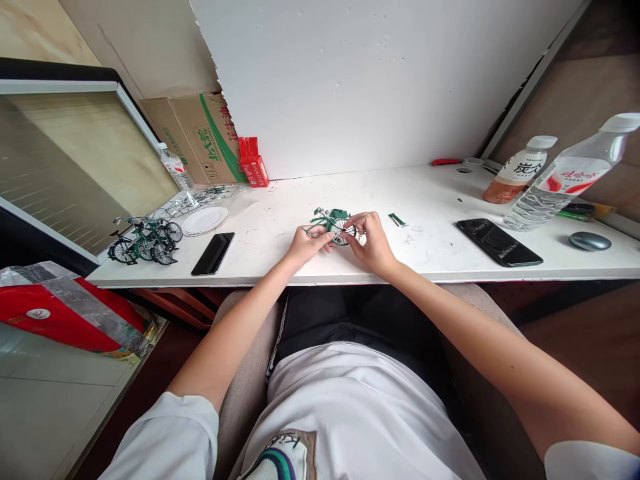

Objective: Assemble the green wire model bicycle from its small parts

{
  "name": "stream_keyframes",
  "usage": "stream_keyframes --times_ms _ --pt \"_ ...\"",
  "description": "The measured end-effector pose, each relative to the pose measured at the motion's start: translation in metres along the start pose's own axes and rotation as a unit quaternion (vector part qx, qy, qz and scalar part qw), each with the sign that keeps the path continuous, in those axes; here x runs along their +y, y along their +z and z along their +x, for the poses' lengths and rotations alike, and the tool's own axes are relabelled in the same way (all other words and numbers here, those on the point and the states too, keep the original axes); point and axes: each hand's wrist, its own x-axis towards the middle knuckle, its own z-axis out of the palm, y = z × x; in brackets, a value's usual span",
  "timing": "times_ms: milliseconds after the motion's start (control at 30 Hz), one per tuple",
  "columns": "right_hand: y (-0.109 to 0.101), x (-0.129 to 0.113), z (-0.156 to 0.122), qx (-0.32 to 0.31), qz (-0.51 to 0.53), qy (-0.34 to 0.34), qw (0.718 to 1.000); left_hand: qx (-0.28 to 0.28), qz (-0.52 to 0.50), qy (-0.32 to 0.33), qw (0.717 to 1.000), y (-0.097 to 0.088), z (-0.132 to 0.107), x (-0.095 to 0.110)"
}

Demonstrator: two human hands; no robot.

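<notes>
A small green model bicycle [337, 215] is held just above the white table, near its front edge. My left hand [310, 243] is closed around its frame from the left, thumb toward the wheel. My right hand [371, 241] pinches at the spoked wheel [342, 233] on the right side, its thumb and forefinger near the hub. Any small part between those fingertips is too small to make out. A few thin dark green pieces [397, 219] lie on the table to the right of my right hand.
Several finished-looking model bicycles [147, 240] stand at the left end of the table [270, 260]. Nearby are a phone [213, 254], white plates [205, 221] and a red box [254, 162]. On the right are a black phone [499, 242], two bottles [565, 177] and a mouse [590, 241].
</notes>
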Motion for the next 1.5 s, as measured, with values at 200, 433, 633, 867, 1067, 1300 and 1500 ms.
stream_keyframes --times_ms 200,433,633,867,1067,1300,1500 --pt "-0.002 0.0 0.001 0.013 0.017 0.025 0.999 0.005 0.003 0.003 1.0 -0.001 -0.001 0.0" --pt "-0.001 0.001 0.0 0.019 0.062 0.038 0.997 -0.014 -0.008 0.003 1.0 0.0 -0.002 0.002" --pt "0.0 0.008 0.0 0.003 0.108 0.063 0.992 -0.016 -0.009 -0.005 1.0 0.002 -0.003 0.005" --pt "-0.001 0.006 0.001 -0.009 0.107 0.084 0.991 -0.016 -0.014 -0.001 1.0 0.003 -0.004 0.005" --pt "-0.011 0.001 0.006 0.013 0.058 0.145 0.988 0.037 -0.043 -0.021 0.998 0.002 -0.002 0.0" --pt "-0.052 0.026 0.022 0.026 -0.047 0.222 0.974 0.145 -0.114 -0.034 0.982 -0.009 0.008 -0.002" --pt "-0.068 0.046 0.022 -0.145 -0.28 0.191 0.93 0.191 -0.1 -0.018 0.976 -0.026 0.013 0.008"
